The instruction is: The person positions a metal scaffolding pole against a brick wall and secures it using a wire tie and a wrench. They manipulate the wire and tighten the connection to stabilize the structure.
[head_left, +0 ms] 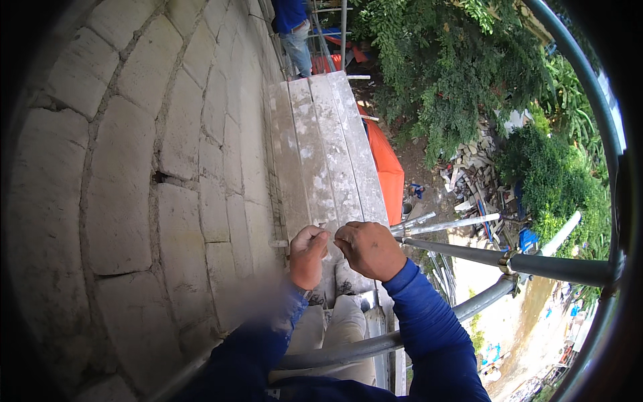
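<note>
My left hand (pixel 308 256) and my right hand (pixel 370 250) are close together in front of me, above the near part of the plank platform (pixel 328 151). Both sets of fingers are curled in, with the fingertips nearly meeting. A small pale bit shows near the left fingertips, but I cannot make out what either hand holds. Blue sleeves cover both my arms. Below the hands, my legs (pixel 348 318) in pale, dusty trousers show on the scaffold.
A block wall (pixel 120 187) with mortar joints rises on the left. Scaffold tubes (pixel 562 268) joined by a clamp (pixel 511 262) cross at the right. At the far end stands a person (pixel 295 40) in blue. Beyond the platform's edge are an orange sheet (pixel 386 174), trees and rubble below.
</note>
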A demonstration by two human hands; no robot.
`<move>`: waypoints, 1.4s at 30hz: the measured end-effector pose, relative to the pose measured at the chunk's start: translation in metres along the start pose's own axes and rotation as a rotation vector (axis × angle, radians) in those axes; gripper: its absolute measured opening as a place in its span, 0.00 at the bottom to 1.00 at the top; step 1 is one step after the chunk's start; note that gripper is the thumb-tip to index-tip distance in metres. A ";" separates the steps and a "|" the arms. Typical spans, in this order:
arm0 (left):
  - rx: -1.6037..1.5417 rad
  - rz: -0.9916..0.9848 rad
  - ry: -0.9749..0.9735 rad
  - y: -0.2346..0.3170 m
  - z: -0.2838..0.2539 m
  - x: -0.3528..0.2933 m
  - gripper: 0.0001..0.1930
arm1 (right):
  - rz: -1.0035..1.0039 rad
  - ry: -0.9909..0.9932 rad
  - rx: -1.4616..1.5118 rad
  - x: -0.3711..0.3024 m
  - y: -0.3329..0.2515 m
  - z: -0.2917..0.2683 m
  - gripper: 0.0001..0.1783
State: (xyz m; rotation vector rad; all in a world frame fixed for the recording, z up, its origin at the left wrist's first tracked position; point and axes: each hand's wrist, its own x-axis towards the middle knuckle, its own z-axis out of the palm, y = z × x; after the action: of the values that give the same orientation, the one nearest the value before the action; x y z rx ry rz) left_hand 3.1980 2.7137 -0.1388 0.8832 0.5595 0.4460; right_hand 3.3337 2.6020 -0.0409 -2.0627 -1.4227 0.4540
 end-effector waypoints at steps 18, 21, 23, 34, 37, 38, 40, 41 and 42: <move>-0.024 0.023 0.039 -0.006 -0.002 0.001 0.10 | 0.192 0.024 0.321 -0.003 0.000 0.008 0.04; -0.085 0.024 0.031 -0.007 -0.002 0.001 0.09 | 0.204 -0.041 0.340 -0.005 0.002 0.008 0.05; -0.123 0.012 0.041 -0.006 0.000 0.000 0.08 | 0.187 -0.049 0.294 -0.006 0.005 0.011 0.06; -0.208 -0.076 -0.035 -0.005 -0.001 -0.002 0.05 | 0.074 0.136 0.323 0.002 -0.003 0.002 0.02; -0.193 -0.100 -0.040 -0.006 0.000 -0.003 0.06 | 0.034 0.168 0.352 0.003 -0.002 0.002 0.01; -0.203 -0.105 -0.041 -0.007 0.002 -0.004 0.06 | 0.022 0.177 0.363 0.003 -0.001 0.003 0.01; -0.217 -0.109 -0.053 -0.004 0.004 -0.004 0.06 | -0.010 0.176 0.305 0.003 0.004 0.006 0.03; -0.221 -0.107 -0.059 -0.002 0.005 -0.004 0.06 | -0.027 0.172 0.278 0.003 0.005 0.008 0.04; -0.226 -0.105 -0.065 -0.001 0.006 -0.004 0.06 | -0.031 0.174 0.268 0.003 0.005 0.007 0.04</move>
State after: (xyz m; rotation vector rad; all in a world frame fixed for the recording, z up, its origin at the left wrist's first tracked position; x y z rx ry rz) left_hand 3.1984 2.7070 -0.1353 0.6466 0.4831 0.3752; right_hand 3.3346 2.6053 -0.0498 -1.8166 -1.2186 0.4171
